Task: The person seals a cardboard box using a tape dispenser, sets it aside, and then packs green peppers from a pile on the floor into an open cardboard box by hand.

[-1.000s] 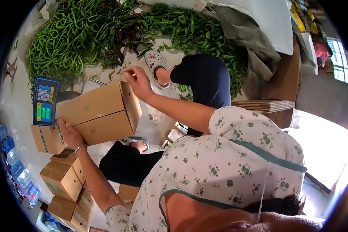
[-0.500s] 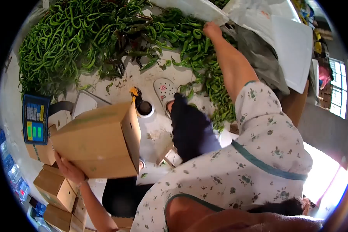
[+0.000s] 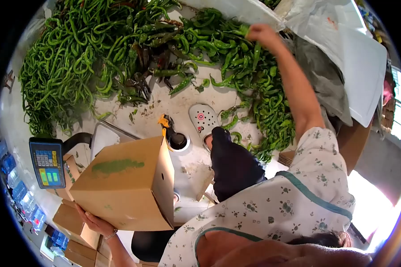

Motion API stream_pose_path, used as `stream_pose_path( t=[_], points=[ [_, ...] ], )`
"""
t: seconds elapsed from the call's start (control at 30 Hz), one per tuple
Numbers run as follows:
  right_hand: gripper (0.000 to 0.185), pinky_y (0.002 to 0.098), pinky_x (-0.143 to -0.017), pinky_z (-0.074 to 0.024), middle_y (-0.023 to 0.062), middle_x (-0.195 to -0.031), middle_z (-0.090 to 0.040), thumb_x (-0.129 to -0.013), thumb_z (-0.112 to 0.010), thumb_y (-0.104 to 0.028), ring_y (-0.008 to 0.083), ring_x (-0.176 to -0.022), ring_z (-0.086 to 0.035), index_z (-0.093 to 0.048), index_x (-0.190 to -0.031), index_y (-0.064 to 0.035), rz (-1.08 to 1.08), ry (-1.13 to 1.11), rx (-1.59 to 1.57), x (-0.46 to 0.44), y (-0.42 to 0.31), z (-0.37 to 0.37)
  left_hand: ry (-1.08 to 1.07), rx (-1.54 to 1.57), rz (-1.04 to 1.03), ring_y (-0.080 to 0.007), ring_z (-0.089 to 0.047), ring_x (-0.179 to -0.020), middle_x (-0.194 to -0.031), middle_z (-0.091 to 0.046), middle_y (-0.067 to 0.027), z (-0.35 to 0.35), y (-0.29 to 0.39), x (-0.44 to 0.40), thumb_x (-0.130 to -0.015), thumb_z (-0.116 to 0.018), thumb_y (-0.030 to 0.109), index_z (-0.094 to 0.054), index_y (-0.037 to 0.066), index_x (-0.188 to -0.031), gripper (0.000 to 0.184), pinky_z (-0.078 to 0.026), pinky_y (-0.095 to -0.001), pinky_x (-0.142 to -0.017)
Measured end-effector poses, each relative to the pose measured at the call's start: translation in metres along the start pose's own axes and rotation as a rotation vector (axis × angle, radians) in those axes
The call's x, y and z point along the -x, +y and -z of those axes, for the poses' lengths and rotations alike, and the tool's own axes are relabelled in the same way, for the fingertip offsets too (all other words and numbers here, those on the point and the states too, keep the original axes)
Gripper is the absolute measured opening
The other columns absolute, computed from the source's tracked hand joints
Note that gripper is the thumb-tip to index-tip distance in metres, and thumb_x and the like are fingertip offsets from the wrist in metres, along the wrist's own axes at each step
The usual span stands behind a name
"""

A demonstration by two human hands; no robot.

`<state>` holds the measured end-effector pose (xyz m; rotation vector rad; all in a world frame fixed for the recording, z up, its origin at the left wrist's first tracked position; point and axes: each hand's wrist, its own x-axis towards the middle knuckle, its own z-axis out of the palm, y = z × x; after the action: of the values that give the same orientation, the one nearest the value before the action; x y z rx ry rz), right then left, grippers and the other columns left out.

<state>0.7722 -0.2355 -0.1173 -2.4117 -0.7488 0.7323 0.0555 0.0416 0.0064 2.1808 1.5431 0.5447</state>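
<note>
Right hand, from carton to peppers

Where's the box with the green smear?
In the head view, the box is lower left of centre, right of the scale display, the left hand at its lower-left edge.

Compared with one second ago, the right hand is no longer staying at the end of the cardboard box; it is now reaching out over the green peppers. The box is now showing clearly a green smear, while the seam between its flaps is no longer showing. Near the box, a yellow-and-black tool is coming into clear view.
</note>
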Motion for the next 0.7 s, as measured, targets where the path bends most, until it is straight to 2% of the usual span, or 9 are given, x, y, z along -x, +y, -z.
stream_pose_path(
  t=[0.03, 0.1, 0.13, 0.23, 0.3, 0.33, 0.43, 0.6, 0.7],
  points=[
    [0.017, 0.0315, -0.062, -0.0464, 0.0021, -0.083, -0.062, -0.078, -0.063, -0.022, 0.0128, -0.07, -0.055, -0.062, -0.089, -0.0099, -0.05, 0.247, 0.033, -0.004, -0.025, 0.026, -0.011, -0.005, -0.015, -0.028, -0.042, -0.123, -0.138, -0.039, -0.0165, 0.001, 0.0, -0.001, -0.097, -0.031, 0.036, -0.039, -0.001, -0.134, 0.053, -0.033, -0.0369, -0.103],
    [0.03, 0.036, -0.066, -0.048, 0.0045, -0.089, -0.064, -0.081, -0.062, -0.037, 0.0171, -0.077, -0.06, -0.065, -0.098, -0.0118, 0.301, 0.672, -0.224, -0.058, 0.0, 0.086, -0.008, 0.001, 0.013, -0.0284, -0.042, -0.123, -0.138, -0.039, -0.0171, 0.0, 0.005, 0.0, -0.097, -0.03, 0.036, -0.038, -0.001, -0.134, 0.053, -0.033, -0.0369, -0.102],
    [0.067, 0.0385, -0.097, -0.0384, 0.0162, -0.137, -0.041, -0.081, -0.067, -0.031, 0.0313, -0.122, -0.044, -0.037, -0.138, -0.0097, -0.068, 0.791, -0.25, -0.04, -0.067, 0.102, -0.005, 0.007, 0.029, -0.0285, -0.042, -0.123, -0.138, -0.039, -0.0173, -0.001, 0.008, 0.0, -0.097, -0.03, 0.036, -0.038, -0.002, -0.134, 0.054, -0.033, -0.0369, -0.102],
    [0.054, 0.0384, -0.095, -0.0405, 0.0171, -0.126, -0.051, -0.082, -0.066, -0.026, 0.0293, -0.115, -0.05, -0.047, -0.128, -0.0048, 0.046, 0.841, -0.154, -0.041, -0.115, 0.097, 0.0, 0.026, 0.031, -0.0289, -0.041, -0.123, -0.139, -0.038, -0.0174, -0.002, 0.009, 0.0, -0.097, -0.03, 0.036, -0.037, -0.001, -0.135, 0.054, -0.033, -0.037, -0.103],
    [0.048, 0.0375, -0.087, -0.0448, 0.0161, -0.118, -0.055, -0.083, -0.065, -0.025, 0.0274, -0.108, -0.054, -0.051, -0.122, -0.0008, 0.222, 0.575, -0.074, -0.078, -0.094, 0.053, 0.002, 0.015, 0.048, -0.0288, -0.041, -0.124, -0.139, -0.037, -0.0171, -0.003, 0.014, 0.001, -0.097, -0.03, 0.036, -0.037, -0.001, -0.135, 0.054, -0.033, -0.0368, -0.103],
    [0.046, 0.0373, -0.078, -0.0476, 0.0082, -0.102, -0.065, -0.077, -0.064, -0.052, 0.0255, -0.092, -0.061, -0.066, -0.102, -0.0131, 0.238, 0.402, 0.233, -0.17, -0.017, 0.008, -0.003, -0.009, 0.048, -0.0287, -0.041, -0.124, -0.139, -0.037, -0.017, -0.002, 0.015, 0.001, -0.097, -0.03, 0.036, -0.037, -0.001, -0.135, 0.054, -0.033, -0.0368, -0.103],
    [0.075, 0.0459, -0.093, -0.042, 0.0131, -0.118, -0.058, -0.077, -0.042, -0.075, 0.0325, -0.109, -0.054, -0.06, -0.118, -0.0144, 0.202, -0.055, 0.45, -0.155, -0.009, -0.065, -0.007, 0.003, 0.059, -0.0284, -0.041, -0.124, -0.139, -0.037, -0.0168, -0.006, 0.022, 0.001, -0.097, -0.029, 0.037, -0.036, -0.001, -0.135, 0.054, -0.033, -0.037, -0.103],
    [0.089, 0.0734, -0.095, -0.0181, 0.0071, -0.149, -0.017, -0.073, -0.031, -0.083, 0.0374, -0.136, -0.009, -0.053, -0.127, -0.0152, -0.189, -0.299, 0.889, -0.117, 0.009, -0.114, -0.014, 0.006, 0.054, -0.028, -0.041, -0.124, -0.139, -0.038, -0.0164, -0.008, 0.021, 0.0, -0.097, -0.03, 0.037, -0.036, -0.001, -0.135, 0.054, -0.033, -0.0373, -0.103],
    [0.079, 0.0717, -0.095, -0.0179, 0.0063, -0.147, -0.024, -0.07, -0.038, -0.081, 0.0381, -0.136, -0.011, -0.059, -0.121, -0.0249, -0.062, -0.492, 0.97, -0.074, 0.013, -0.11, -0.014, 0.047, 0.046, -0.0277, -0.041, -0.124, -0.139, -0.038, -0.0161, -0.011, 0.022, -0.001, -0.097, -0.03, 0.037, -0.036, -0.001, -0.135, 0.054, -0.033, -0.0372, -0.103]
  ],
)
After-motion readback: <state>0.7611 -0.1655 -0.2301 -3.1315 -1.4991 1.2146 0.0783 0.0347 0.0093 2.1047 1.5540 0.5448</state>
